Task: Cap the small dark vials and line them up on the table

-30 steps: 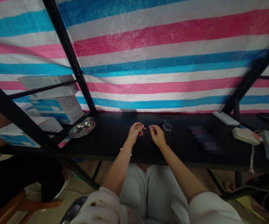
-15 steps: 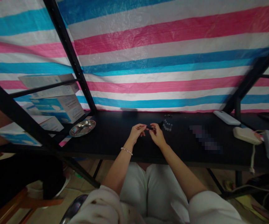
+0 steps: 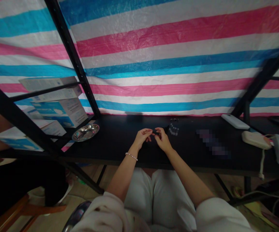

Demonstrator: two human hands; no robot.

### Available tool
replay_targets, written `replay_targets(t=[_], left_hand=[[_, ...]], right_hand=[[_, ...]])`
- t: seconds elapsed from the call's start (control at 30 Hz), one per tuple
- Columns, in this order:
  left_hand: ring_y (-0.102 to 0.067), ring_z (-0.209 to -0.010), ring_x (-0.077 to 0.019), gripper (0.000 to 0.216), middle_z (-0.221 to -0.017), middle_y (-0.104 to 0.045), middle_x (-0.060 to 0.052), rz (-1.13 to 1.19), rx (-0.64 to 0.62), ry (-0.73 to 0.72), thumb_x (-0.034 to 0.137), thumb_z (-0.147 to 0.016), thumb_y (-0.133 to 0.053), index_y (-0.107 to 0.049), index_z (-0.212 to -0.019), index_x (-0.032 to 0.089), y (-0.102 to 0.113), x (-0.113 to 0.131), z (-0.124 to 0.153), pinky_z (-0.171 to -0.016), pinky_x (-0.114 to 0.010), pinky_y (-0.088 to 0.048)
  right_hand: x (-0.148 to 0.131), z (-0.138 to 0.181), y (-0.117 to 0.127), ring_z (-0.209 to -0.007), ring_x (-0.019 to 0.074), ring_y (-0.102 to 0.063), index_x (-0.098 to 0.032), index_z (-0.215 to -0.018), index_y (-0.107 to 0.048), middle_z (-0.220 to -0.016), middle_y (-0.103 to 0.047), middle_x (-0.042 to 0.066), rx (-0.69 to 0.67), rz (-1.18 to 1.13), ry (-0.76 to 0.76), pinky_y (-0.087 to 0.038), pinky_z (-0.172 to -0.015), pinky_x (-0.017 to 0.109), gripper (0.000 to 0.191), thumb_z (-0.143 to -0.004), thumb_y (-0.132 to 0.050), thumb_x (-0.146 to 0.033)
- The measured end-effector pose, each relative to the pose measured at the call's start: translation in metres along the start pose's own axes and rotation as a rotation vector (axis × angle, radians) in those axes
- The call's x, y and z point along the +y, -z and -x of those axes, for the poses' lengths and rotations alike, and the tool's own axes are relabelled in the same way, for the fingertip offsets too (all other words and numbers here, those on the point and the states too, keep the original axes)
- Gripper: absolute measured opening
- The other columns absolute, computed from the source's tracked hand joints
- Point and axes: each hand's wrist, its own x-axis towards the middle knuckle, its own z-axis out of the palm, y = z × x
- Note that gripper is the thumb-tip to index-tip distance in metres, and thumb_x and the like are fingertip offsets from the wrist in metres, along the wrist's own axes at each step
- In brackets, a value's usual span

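Over the black tabletop (image 3: pixel 120 141), my left hand (image 3: pixel 142 137) and my right hand (image 3: pixel 163 139) meet with their fingertips pinched. Between them is a small dark piece (image 3: pixel 156 132), too small to name, which both hands grip. A beaded bracelet circles my left wrist. Just right of my right hand lie several small clear cylinders (image 3: pixel 174 130), with a dark patch beside them that I cannot make out. A few tiny shiny bits (image 3: pixel 174 119) lie farther back.
A shiny metal dish (image 3: pixel 85 132) sits at the left by black shelf posts and stacked cardboard boxes (image 3: pixel 62 111). To the right lie a blurred-out object (image 3: pixel 213 143), a white oblong device (image 3: pixel 235 121) and a cream block with a cable (image 3: pixel 255 140). Another person's arm shows far left.
My fingers have shifted very slightly around the small dark piece. Both arms and the things on the table stay where they were.
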Motion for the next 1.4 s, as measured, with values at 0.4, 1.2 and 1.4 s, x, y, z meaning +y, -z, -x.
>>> replay_targets(t=[0.4,1.2,1.4], left_hand=[[-0.053,-0.041,-0.0064,0.043,-0.081,-0.067,-0.009,-0.038,-0.01,-0.015,0.049,-0.071,-0.06,-0.056,-0.091,0.011,-0.009,0.004,0.002,-0.037,-0.017,-0.032],[-0.058,-0.062,-0.0116,0.012,-0.07,-0.063,-0.004,-0.881,-0.022,-0.127,0.019,-0.072,-0.063,-0.061,-0.082,0.013,-0.022,0.005,-0.041,-0.061,-0.023,-0.044],[-0.06,-0.077,-0.0177,0.015,-0.085,-0.065,-0.01,-1.134,-0.054,-0.092,0.02,-0.072,-0.061,-0.062,-0.084,0.012,-0.035,-0.009,-0.061,-0.07,-0.027,-0.045]], right_hand=[[0.003,0.0,-0.001,-0.083,0.017,-0.059,-0.021,-0.113,-0.041,-0.104,-0.058,0.007,-0.069,0.12,0.006,-0.047,-0.077,0.035,0.039,-0.074,-0.041,-0.016],[0.004,-0.022,0.057,-0.076,0.0154,-0.052,-0.019,-0.112,-0.042,-0.084,-0.049,0.003,0.543,0.241,0.141,-0.045,-0.074,0.032,0.042,-0.072,-0.035,-0.014],[0.029,-0.019,0.087,-0.074,0.0162,-0.051,-0.017,-0.101,-0.049,-0.082,-0.05,0.003,0.641,0.383,0.085,-0.044,-0.073,0.032,0.034,-0.069,-0.037,-0.016]])
